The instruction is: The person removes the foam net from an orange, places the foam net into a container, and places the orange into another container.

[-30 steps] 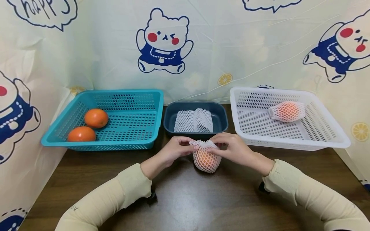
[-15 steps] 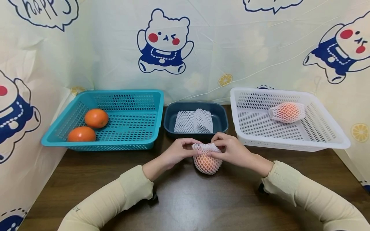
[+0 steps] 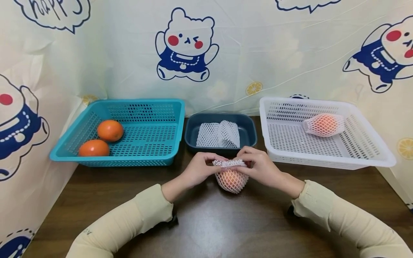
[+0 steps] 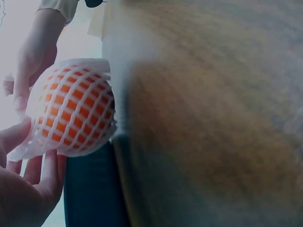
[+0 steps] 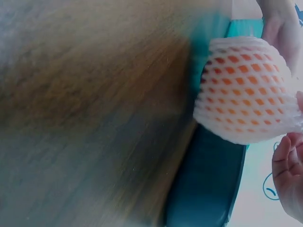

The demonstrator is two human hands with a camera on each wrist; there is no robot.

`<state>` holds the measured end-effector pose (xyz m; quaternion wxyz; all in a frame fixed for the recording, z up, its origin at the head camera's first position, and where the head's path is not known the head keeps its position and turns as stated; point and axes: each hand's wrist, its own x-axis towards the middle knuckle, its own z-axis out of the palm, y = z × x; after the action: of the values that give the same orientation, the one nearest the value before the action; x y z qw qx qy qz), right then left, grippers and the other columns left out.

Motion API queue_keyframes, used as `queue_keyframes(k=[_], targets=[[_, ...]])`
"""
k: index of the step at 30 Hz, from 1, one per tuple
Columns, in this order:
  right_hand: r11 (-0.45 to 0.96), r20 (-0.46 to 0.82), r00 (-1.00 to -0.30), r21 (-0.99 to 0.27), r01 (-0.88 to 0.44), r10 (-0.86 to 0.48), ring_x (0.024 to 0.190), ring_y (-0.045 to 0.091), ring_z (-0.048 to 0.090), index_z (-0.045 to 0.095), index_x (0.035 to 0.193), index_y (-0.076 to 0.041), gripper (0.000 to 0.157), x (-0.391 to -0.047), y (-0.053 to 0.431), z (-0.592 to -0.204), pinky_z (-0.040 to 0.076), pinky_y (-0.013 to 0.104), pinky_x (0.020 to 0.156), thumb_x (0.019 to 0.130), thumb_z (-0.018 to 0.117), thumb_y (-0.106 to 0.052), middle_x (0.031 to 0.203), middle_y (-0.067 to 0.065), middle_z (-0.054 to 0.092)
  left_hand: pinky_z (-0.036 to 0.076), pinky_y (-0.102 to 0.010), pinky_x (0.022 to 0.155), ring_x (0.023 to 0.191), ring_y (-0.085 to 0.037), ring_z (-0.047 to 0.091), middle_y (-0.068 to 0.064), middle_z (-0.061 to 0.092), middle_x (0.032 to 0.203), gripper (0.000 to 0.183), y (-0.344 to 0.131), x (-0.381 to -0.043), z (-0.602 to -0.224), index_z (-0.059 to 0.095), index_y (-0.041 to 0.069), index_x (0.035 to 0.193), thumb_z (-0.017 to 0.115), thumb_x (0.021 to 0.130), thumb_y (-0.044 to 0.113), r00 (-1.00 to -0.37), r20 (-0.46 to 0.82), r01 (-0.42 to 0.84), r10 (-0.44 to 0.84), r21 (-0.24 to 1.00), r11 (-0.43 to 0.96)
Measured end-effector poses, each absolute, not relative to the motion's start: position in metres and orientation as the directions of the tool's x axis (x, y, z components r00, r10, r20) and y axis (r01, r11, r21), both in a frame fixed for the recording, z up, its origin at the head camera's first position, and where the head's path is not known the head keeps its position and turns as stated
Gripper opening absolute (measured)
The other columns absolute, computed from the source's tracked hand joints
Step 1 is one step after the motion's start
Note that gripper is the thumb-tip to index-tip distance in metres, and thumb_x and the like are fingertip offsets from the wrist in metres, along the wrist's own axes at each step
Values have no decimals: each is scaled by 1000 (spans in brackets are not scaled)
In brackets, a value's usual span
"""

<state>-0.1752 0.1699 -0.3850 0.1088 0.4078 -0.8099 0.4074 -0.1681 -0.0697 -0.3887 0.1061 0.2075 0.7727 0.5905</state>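
An orange in a white foam net is between both hands, low over the table's middle. My left hand pinches the left side of the net's upper edge, and my right hand pinches the right side. In the head view that edge is drawn out straight between the fingers and thumbs. The left wrist view shows the netted orange up close, with the left thumb and fingers at one end of the mesh. From the right wrist, the foam net covers most of the fruit.
Two bare oranges lie in the teal basket at left. Behind the hands, a dark blue tray contains white foam nets. A white basket at right has one netted orange in it.
The net's upper edge was bunched and uneven; now it is a straighter, flatter band between the fingers. Both hands stay near the same place. The camera view shifts slightly.
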Motion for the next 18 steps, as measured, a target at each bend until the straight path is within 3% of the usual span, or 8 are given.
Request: queue_keyframes(k=[6,11,15,18], targets=[[411,361,-722,-635,-654,-590,72,10,54,76,114,-5,37,-176,170,-384,48,25,61,81,88,-14,104,0,64,56,-30,82,100,-14,67,-4,76,102,12,-69,-169,-387,79,3,101,79,89,7,-904,119,246,410,930,273],[417,333,-724,-641,-644,-604,82,10,61,80,98,-8,20,-175,170,-386,53,26,67,82,89,-16,109,2,67,56,-28,79,96,-13,67,-5,76,101,11,-68,-169,-388,79,2,99,79,88,4,-913,128,242,387,934,263],[379,388,-700,-633,-675,-599,84,11,62,82,94,-9,14,-175,170,-386,52,26,67,81,88,-10,101,-2,69,57,-28,81,97,-15,67,-7,75,103,13,-66,-167,-387,79,2,102,79,89,4,-909,145,256,391,934,249],[351,440,-669,-607,-713,-598,78,9,60,82,91,-7,13,-176,170,-386,50,25,62,80,87,-3,91,-3,70,54,-31,89,108,-17,64,-6,72,115,26,-66,-166,-387,77,5,112,83,87,10,-899,138,276,416,916,291]])
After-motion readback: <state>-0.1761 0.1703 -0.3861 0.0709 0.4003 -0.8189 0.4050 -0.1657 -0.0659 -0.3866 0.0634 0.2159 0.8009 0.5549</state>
